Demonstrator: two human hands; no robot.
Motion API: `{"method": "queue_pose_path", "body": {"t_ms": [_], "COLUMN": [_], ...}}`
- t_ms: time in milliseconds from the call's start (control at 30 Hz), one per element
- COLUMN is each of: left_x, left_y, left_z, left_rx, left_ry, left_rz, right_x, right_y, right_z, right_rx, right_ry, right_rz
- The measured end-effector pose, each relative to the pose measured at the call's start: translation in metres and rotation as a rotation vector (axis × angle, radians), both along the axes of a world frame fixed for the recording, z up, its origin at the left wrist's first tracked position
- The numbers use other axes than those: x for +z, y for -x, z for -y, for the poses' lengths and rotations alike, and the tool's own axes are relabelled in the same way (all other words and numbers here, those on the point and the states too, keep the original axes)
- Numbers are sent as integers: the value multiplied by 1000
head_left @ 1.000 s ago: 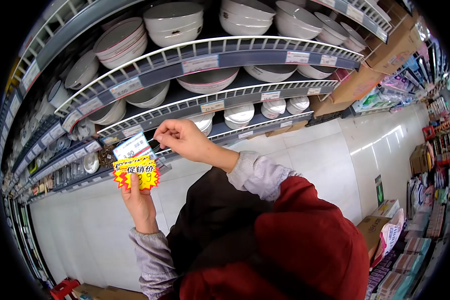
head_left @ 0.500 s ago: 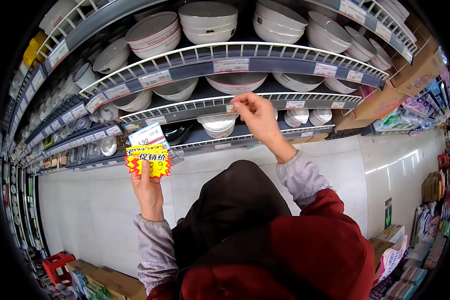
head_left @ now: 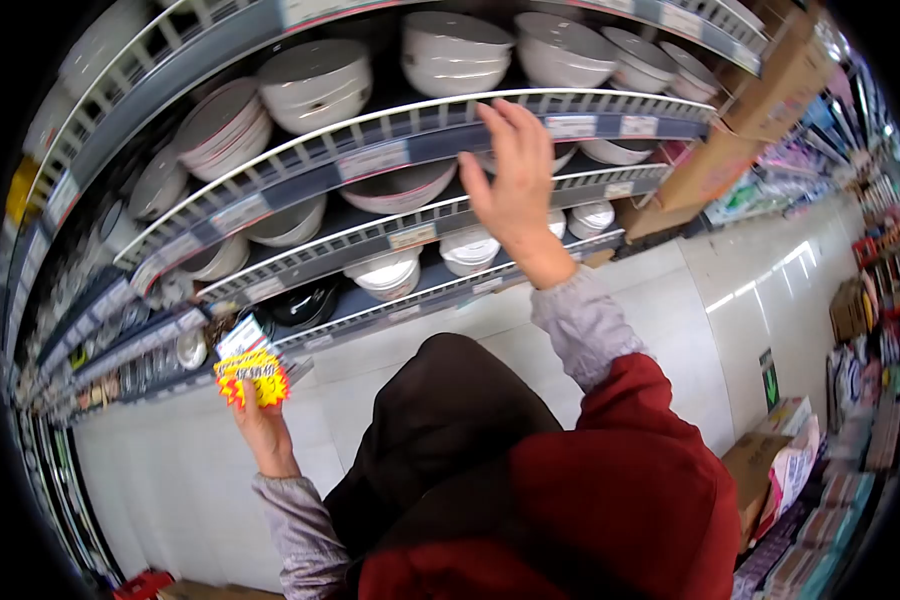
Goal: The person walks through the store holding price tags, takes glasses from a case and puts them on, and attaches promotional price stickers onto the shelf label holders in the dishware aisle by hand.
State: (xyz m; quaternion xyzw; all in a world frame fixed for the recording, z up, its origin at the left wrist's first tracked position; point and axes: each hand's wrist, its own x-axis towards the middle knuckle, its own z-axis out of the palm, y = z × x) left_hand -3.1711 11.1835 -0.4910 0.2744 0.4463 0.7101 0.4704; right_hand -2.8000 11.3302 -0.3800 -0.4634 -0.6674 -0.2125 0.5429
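My left hand (head_left: 267,440) pinches several yellow starburst promotional price tags (head_left: 258,378) with red jagged edges. A white-and-blue price label (head_left: 242,336) sticks up behind them in the same grip. Fingers apart, my right hand (head_left: 515,185) is raised in front of the shelving, its fingertips overlapping the white wire guard (head_left: 390,120) of a middle shelf. Whether they touch the guard, I cannot tell. Nothing shows in that hand. Near it stand stacked white bowls (head_left: 455,62) above and a red-rimmed bowl (head_left: 400,188) on the level below.
Price labels (head_left: 373,160) line the dark shelf edges. Lidded white bowls (head_left: 385,272) and a black dish (head_left: 305,303) sit on the lowest shelf. Cardboard boxes (head_left: 710,175) adjoin the shelving's right end. Packaged goods (head_left: 820,530) fill the lower right, beside the pale tiled floor (head_left: 660,300).
My right hand has gone from a pinch to spread fingers and has reached up the shelving. My left hand, still holding the tags, appears lower and further left. The whole view has turned.
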Motion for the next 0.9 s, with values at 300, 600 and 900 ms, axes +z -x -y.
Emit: {"method": "queue_pose_path", "body": {"t_ms": [300, 600, 900], "left_x": [-17, 1, 5], "left_y": [-6, -36, -56], "left_z": [12, 11, 7], "left_rx": [44, 3, -75], "left_ry": [83, 64, 46], "left_rz": [24, 15, 27], "right_x": [-10, -9, -9], "right_y": [-7, -15, -18], "right_z": [-11, -12, -10], "right_rx": [-6, 17, 36], "right_ry": [44, 57, 42], "right_rz": [57, 43, 33]}}
